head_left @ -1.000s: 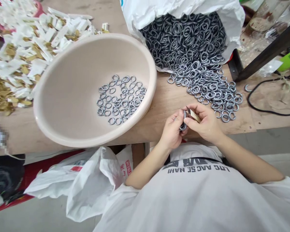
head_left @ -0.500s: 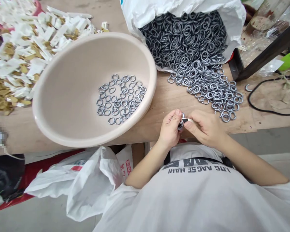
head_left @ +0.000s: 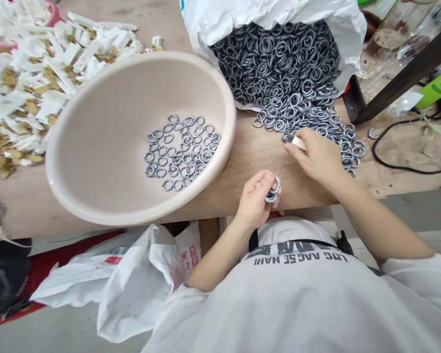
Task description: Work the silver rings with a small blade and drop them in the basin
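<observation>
My left hand [head_left: 254, 202] is closed around a few grey metal rings [head_left: 276, 185], low over the table's front edge. They show between thumb and fingers, but how many lie in the palm is hidden. My right hand [head_left: 322, 159] pinches a small tool with a white handle [head_left: 299, 142] and a dark tip, whose exact kind I cannot make out. That tip reaches a ring at the near left edge of the loose ring pile [head_left: 316, 115]. Left of both hands stands a wide beige basin [head_left: 139, 215] with many similar rings spread on its right side.
A white sack [head_left: 202, 29] lies on its side, spilling rings onto the wooden table [head_left: 250, 147]. White and tan pieces [head_left: 59, 63] are heaped at the far left. A dark metal bar [head_left: 400, 73] and a black cable [head_left: 393, 164] are on the right.
My right hand has moved from beside my left hand, forward and right to the ring pile, taking the tool along. My left hand stays nearly in place with its rings.
</observation>
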`<action>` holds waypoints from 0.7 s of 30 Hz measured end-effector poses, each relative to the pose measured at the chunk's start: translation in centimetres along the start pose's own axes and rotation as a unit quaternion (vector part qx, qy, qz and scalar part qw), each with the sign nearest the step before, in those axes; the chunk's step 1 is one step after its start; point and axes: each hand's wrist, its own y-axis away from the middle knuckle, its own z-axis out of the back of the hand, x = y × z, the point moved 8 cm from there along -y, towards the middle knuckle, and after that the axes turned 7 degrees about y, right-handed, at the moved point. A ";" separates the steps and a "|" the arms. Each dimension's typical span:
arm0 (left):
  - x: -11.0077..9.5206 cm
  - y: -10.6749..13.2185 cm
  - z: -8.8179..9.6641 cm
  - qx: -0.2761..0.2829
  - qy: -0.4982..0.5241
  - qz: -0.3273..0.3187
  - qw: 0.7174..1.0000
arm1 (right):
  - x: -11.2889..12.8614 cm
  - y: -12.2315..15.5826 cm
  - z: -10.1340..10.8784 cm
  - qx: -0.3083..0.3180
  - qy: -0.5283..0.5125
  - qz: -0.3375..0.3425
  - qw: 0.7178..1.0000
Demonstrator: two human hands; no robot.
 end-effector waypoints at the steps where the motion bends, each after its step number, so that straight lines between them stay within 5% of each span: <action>1: -0.2 -0.1 0.4 -0.017 0.013 0.009 1.000 | 0.4 -1.0 0.0 -0.001 0.049 0.008 0.999; 5: -0.9 -0.7 1.7 -0.059 0.084 0.055 0.993 | 1.7 -4.0 -1.3 0.044 0.153 0.037 0.987; 9: -1.1 -1.0 3.0 -0.110 0.127 0.085 0.982 | 1.7 -4.1 -0.7 0.017 0.066 0.036 0.997; 11: -0.7 -1.1 3.1 -0.122 0.118 0.090 0.981 | 2.1 -2.5 0.0 0.011 -0.072 0.044 0.996; 14: 0.0 -1.3 2.2 -0.108 0.077 0.073 0.988 | 3.4 1.1 0.8 0.015 -0.291 0.071 0.954; 18: 0.9 -1.2 0.5 -0.090 0.040 0.031 0.995 | 4.1 5.3 2.0 -0.092 -0.255 0.104 0.957; 21: 1.2 -1.0 0.2 -0.101 0.042 0.026 0.994 | 4.6 6.5 1.7 -0.112 -0.186 0.154 0.964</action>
